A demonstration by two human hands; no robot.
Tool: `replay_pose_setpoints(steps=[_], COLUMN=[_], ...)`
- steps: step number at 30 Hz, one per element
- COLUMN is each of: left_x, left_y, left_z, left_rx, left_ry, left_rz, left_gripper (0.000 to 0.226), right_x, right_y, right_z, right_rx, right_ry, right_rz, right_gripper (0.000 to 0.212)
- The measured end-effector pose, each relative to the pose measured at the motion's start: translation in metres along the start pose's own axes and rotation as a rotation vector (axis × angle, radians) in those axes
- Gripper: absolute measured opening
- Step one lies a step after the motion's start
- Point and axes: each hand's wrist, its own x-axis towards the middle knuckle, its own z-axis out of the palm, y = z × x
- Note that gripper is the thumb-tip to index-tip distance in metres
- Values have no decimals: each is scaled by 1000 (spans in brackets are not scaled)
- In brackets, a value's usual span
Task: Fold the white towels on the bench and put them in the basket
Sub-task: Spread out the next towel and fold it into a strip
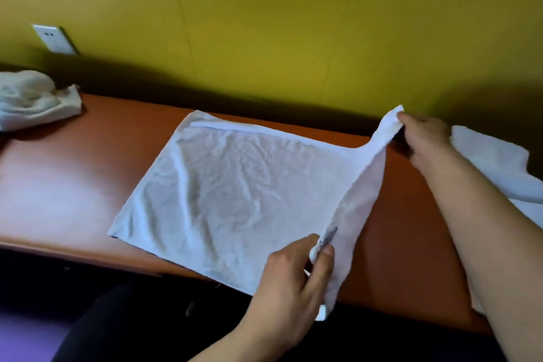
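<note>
1. Nearest to us, at the lower edge, we see the left hand point(289, 279) with its thumb and forefinger pressed together on the near right corner of the white towel point(235, 185); a small fold of cloth shows between the fingertips, and the tail of that corner hangs below the hand over the front edge of the bench point(67, 173).
2. At the far left, we note a crumpled heap of white towels point(32, 98) lying on the bench top, well apart from the spread towel. Part of the heap runs out of view at the left edge.
3. Above that heap, we mark a white wall socket point(54, 38) set in the yellow-green wall point(264, 23).
4. At the centre, we find the white towel lying mostly flat on the reddish-brown bench, creased, its far edge near the wall and its near edge reaching the front of the bench. Its right edge is lifted off the surface and drawn taut between the two hands.
5. Right of centre, we see the right hand point(426, 141) pinching the far right corner of the same towel, which is gathered into a narrow point that rises above the fingers. The forearm crosses the right end of the bench.
6. At the far right, we observe another white towel point(496, 161) lying on the bench behind and beneath the right forearm, partly hidden by it. No basket appears to us.
</note>
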Motion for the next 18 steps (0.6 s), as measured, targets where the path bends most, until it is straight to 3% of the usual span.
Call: replay_pose_setpoints(steps=[11,18], left_x=[-1,-2], left_y=[-31,-72], left_z=[-132,-205], left_rx=[-141,-135], left_ry=[365,524], left_rz=[-264,-346], left_gripper=[11,15], right_x=[-54,-67], right_y=[-32,-23], right_z=[185,304], right_rx=[-11,-126], right_ry=[-168,-230], right_rz=[-91,-158], right_gripper=[21,11])
